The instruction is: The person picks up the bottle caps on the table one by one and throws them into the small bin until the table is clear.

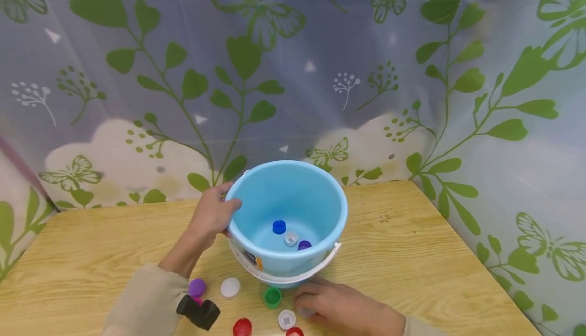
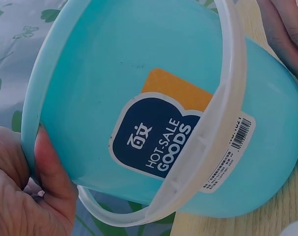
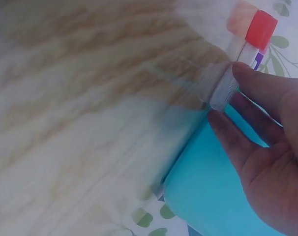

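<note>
My left hand grips the rim of a light blue bucket at its left side, thumb over the edge; the left wrist view shows that thumb on the rim. The bucket's mouth faces me, with a blue bottle cap, a white one and a purple one inside. In front of its base, my right hand is down at the table. Between its thumb and finger is a whitish ribbed bottle cap, seen edge-on. A red cap stands beyond.
On the wooden table lie more caps: purple, white, green, red and another white. The bucket's white handle hangs across its front. A patterned curtain stands behind the table.
</note>
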### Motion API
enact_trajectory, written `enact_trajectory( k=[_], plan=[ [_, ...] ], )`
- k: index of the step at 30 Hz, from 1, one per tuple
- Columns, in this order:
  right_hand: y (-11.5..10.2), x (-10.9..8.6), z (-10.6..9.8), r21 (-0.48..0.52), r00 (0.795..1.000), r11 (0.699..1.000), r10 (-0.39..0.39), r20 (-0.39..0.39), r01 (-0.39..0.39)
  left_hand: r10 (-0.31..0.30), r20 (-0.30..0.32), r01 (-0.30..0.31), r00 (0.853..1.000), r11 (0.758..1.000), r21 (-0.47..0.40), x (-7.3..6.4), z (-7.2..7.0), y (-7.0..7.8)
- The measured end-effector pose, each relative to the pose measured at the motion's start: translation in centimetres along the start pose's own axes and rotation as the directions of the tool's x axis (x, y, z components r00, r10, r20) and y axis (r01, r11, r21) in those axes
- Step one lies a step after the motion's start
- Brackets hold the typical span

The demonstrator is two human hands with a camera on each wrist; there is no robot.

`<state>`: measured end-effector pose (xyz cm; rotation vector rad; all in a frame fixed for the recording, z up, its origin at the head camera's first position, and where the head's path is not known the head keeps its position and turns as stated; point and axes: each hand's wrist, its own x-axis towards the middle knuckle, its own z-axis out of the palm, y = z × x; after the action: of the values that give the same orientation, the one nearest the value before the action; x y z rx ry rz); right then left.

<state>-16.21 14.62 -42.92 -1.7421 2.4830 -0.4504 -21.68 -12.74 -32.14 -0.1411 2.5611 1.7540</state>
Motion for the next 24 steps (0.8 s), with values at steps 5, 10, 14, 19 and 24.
enact_trajectory(
  k=[5, 10, 14, 19, 24],
  plan=[
    [-0.4, -0.9, -1.2, 0.034, 0.999, 0.999, 0.015, 0.029, -0.016, -0.001, -0.002, 0.001, 1.000, 1.000, 0.009, 0.0, 0.1, -0.1],
    [-2.0, -2.9, -4.8, 0.348, 1.000, 0.937, -0.009, 0.025, 0.000, -0.004, 0.003, 0.004, 1.000, 1.000, 0.007, 0.0, 0.2, 0.0],
    [-3.6, -3.9, -9.0, 0.465, 0.999, 0.884, -0.051, 0.001, 0.045, 0.001, 0.000, -0.001, 1.000, 1.000, 0.005, 0.0, 0.1, 0.1],
    [-4.8, -4.1, -14.0, 0.214, 0.991, 0.971, -0.089, -0.099, 0.108, -0.003, -0.001, 0.003, 1.000, 1.000, 0.006, 0.0, 0.0, 0.3],
    [-4.4, -3.4, -17.4, 0.162, 0.977, 0.983, -0.056, -0.206, 0.090, -0.009, 0.005, 0.009, 1.000, 1.000, 0.008, 0.0, 0.1, 0.3]
  ],
)
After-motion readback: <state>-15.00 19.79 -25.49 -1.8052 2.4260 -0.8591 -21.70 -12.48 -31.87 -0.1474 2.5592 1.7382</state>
